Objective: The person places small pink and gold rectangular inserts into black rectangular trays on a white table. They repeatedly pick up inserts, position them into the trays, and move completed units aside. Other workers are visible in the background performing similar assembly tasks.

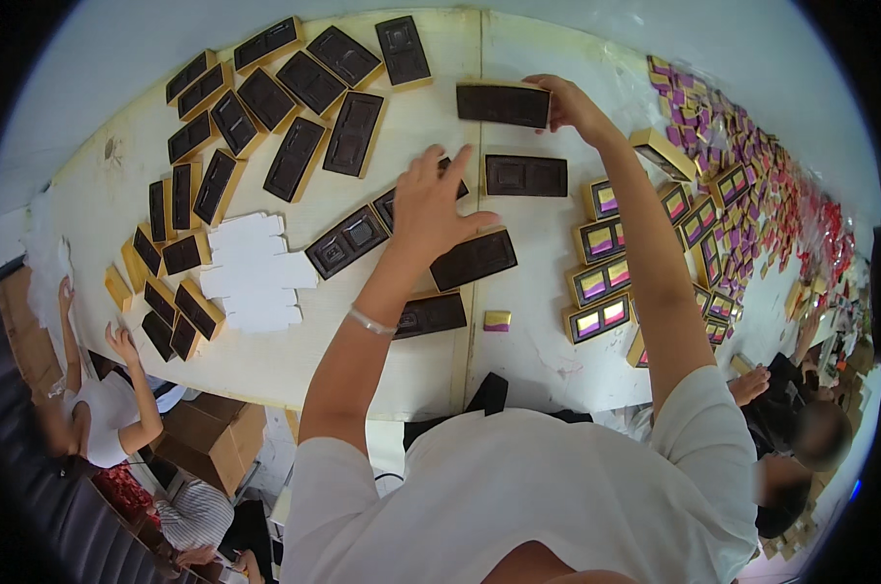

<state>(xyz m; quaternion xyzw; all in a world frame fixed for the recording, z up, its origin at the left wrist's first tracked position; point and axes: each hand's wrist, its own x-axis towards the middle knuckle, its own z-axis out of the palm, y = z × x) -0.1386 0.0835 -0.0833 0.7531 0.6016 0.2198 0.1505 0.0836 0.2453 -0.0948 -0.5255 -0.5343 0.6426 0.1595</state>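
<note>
My right hand (569, 103) grips the right end of a long gold-sided box (504, 104) with a dark insert, at the far middle of the table. My left hand (429, 206) is spread open over other boxes and holds nothing; it partly hides one of them. Around it are a dark-insert box (347, 242) to its left, another (474, 260) to its right, and one (431, 315) partly behind my left forearm. Just nearer than the gripped box lies a similar box (526, 176). A single gold-and-purple wrapped piece (497, 320) sits close to me.
More dark-insert boxes (294, 159) cover the left side, beside a stack of white card sheets (253, 273). Boxes filled with wrapped pieces (599, 281) stand on the right, before a pile of loose pieces (728, 146). Other people sit at the left and right edges.
</note>
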